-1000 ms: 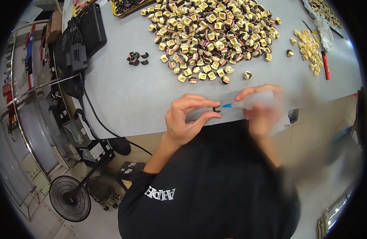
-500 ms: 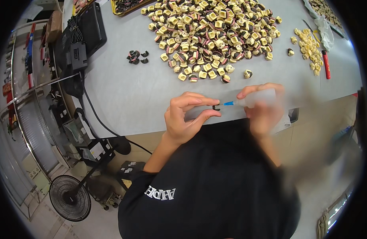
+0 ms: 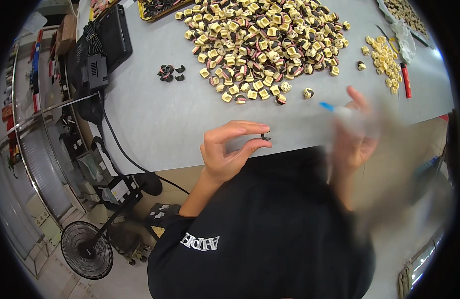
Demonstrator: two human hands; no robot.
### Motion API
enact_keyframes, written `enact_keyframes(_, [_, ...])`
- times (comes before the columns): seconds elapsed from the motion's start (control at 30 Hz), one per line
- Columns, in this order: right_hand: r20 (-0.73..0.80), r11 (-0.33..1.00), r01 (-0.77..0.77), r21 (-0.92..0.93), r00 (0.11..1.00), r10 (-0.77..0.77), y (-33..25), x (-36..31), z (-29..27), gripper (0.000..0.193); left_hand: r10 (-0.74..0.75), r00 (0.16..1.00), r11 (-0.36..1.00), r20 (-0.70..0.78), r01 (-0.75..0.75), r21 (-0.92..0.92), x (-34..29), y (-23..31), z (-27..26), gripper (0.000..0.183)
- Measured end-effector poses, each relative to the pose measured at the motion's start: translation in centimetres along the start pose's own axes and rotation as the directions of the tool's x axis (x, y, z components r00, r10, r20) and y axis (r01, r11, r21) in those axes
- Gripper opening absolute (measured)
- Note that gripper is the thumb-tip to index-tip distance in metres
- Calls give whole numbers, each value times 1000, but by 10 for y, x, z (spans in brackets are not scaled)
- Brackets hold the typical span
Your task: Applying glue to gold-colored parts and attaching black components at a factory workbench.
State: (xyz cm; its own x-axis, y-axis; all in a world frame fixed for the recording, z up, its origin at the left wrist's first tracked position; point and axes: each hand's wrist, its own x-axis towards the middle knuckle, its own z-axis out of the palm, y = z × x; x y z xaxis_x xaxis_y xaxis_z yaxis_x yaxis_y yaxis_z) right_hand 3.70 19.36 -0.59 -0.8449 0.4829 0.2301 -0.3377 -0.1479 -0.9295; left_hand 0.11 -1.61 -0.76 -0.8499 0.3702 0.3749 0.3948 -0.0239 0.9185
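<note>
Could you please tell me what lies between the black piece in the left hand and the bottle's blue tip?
In the head view, only the grey tabletop shows between the black piece and the blurred blue tip.

A head-worn fisheye looks down over the hands (image 3: 220, 157).

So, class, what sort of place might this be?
Probably a workshop for small parts: a big pile of small cream-and-dark pieces lies on a grey table, and the right hand holds a blue-tipped bottle.
</note>
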Motion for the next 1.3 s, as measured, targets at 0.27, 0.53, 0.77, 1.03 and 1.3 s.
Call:
enact_keyframes(0.27, [20, 996, -14, -83, 1000, 16, -11, -1, -25, 37, 122, 990, 991, 70, -126, 48, 1, 1, -2, 56])
enact_keyframes(0.53, [-58, 966, -12, -258, 998, -3, -11, 11, -21, 32, 138, 988, 986, 67, -143, 81, 2, -1, 3, 58])
enact_keyframes(0.77, [-11, 743, 143, -653, 980, -198, -7, 29, -36, 39, 79, 997, 992, 22, -80, 95, -4, 2, -1, 58])
enact_keyframes(1.03, [-27, 673, 189, -715, 955, -296, -20, 46, -68, 24, 84, 996, 988, -6, -82, 129, 0, 5, 0, 57])
enact_keyframes(1.3, [-77, 208, -23, -978, 964, -253, -22, 70, -88, 13, 75, 997, 987, -18, -72, 146, -1, 6, 0, 56])
